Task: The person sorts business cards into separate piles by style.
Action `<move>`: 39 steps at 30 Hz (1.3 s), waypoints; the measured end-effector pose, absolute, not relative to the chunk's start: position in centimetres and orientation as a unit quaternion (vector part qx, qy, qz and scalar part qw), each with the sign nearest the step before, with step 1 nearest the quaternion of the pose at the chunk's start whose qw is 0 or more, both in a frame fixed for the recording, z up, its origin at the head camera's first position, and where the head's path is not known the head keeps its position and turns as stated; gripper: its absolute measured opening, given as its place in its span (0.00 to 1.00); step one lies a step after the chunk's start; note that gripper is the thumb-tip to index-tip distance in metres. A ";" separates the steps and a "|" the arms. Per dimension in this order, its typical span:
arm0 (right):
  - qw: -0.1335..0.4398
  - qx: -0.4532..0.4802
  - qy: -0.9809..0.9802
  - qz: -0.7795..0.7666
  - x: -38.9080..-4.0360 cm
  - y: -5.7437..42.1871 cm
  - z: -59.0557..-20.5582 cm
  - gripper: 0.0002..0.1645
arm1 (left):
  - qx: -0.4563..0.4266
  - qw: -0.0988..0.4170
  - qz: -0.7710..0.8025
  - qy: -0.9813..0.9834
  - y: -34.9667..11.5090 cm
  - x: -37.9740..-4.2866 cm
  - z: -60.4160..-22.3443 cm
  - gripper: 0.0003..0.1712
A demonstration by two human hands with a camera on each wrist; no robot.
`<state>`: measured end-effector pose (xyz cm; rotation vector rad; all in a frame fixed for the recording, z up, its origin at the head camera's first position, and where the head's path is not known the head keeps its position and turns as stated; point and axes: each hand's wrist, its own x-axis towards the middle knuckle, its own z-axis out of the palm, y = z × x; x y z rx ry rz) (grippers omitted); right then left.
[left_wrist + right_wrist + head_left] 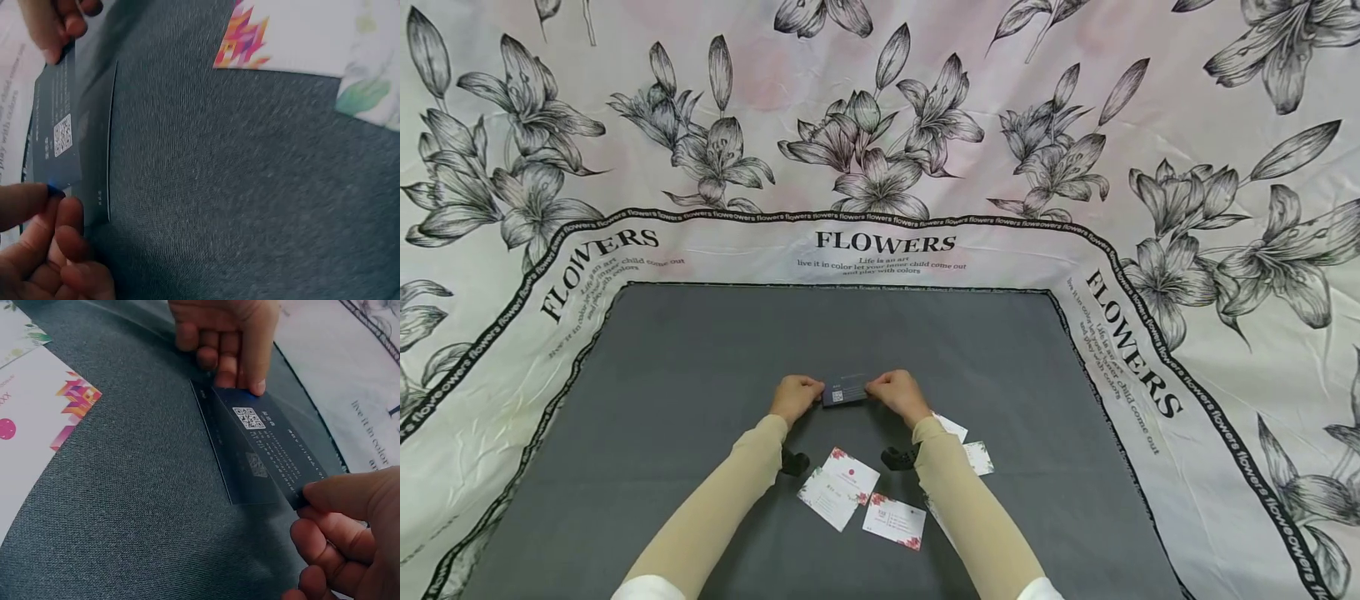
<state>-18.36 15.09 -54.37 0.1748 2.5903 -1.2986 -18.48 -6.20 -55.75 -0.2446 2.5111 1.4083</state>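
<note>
Both hands hold a dark business card [850,383] with a white QR code, level between them. My left hand [794,400] pinches one short end between thumb and finger. At the opposite end, my right hand [902,395] pinches the card the same way. Under the held card [275,447], a second dark card [219,462] lies on the grey cloth, partly covered. In the left wrist view that lower card [97,150] shows beside the held one.
White flower-printed cards, one [895,521] with red corners, lie nearer the body between the forearms. More white cards [979,458] are partly hidden by the right forearm. A grey cloth [700,350] covers the middle, bordered by a floral print [880,250] reading FLOWERS.
</note>
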 end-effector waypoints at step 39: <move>0.169 0.053 0.934 -0.309 -18.9 13.6 -55.0 0.17 | -0.087 0.103 0.377 0.916 -6.1 -18.4 -55.7 0.13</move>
